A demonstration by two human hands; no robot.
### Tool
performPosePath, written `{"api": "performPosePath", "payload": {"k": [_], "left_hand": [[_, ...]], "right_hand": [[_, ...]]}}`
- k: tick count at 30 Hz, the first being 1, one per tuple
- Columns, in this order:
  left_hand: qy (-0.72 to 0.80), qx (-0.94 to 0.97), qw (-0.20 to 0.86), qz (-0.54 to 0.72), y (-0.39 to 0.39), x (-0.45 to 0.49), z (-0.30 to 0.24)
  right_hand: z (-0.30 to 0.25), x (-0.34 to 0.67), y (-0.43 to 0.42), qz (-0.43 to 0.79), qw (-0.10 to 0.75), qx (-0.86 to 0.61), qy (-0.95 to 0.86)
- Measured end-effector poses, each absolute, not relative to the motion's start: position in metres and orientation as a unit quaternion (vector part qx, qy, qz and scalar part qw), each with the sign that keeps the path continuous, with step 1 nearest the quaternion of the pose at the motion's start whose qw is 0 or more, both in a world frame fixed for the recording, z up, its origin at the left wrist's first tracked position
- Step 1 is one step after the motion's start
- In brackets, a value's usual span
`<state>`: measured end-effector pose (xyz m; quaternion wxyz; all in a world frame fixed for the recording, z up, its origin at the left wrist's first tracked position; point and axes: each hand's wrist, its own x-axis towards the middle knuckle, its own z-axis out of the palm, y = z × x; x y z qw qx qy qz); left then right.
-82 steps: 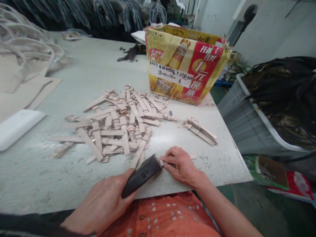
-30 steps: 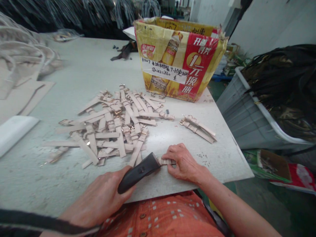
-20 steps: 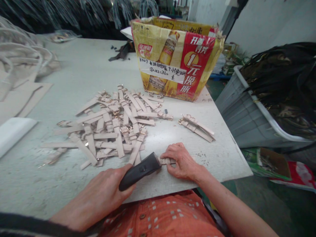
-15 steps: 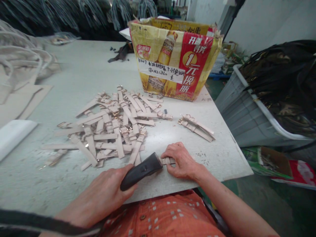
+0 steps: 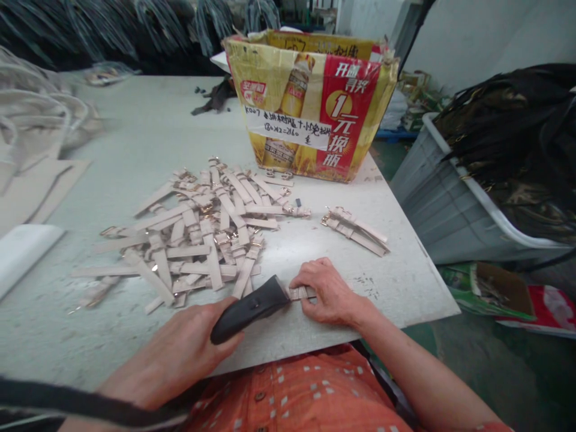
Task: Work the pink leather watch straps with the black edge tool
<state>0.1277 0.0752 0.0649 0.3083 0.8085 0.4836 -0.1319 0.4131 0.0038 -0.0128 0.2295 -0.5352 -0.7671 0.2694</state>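
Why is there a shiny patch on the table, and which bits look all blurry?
In the head view, the table shines whitish beside the strap heap, probably from a light overhead; in that same head view, the dark band at lower left looks smeared, while the outline of the black tool and big writing on the box are fairly clear.

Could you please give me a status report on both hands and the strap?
Left hand gripping black tool. Right hand holding beige strap at the tool's far end. Strap pile just beyond left hand, nearest clutter.
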Motion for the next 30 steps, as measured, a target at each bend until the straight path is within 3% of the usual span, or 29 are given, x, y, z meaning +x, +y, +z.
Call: {"api": "performPosePath", "payload": {"k": [18,30], "left_hand": [[0.465,0.809,0.264,-0.243,0.063,0.161,0.090],[0.456,0.836,0.225,-0.207,0.064,0.177,0.084]], "right_hand": [[-0.007,0.417,0.004,0.296,0.232,-0.524,-0.764],[-0.009,0.427,0.001,0.393,0.302,-0.515,-0.699]]}}
